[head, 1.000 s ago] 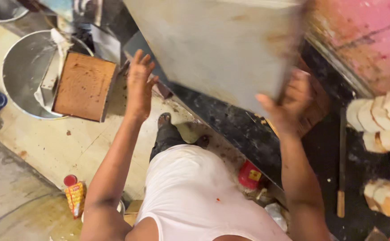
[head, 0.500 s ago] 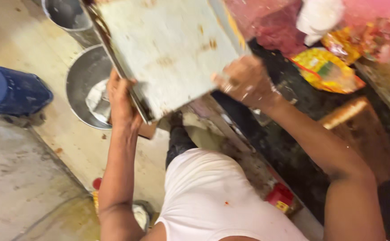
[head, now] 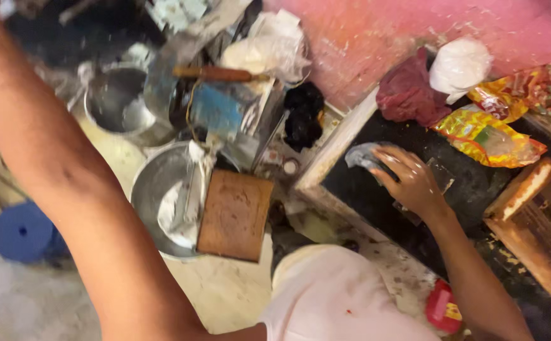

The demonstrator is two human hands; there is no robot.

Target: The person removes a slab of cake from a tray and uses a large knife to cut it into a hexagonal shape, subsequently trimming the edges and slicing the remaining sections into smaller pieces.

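Warm indoor light — heavy motion blur, left side smeared.

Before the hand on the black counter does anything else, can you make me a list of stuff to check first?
1. Right hand rests on the crumpled grey cloth: ok.
2. Left hand in view: not ok, only the raised arm shows.
3. Black counter top bare beside the cloth: ok.
4. Shiny yellow foil packet apart from the hand: ok.
5. Brown wooden board lying steady on the round metal basin: cannot tell.
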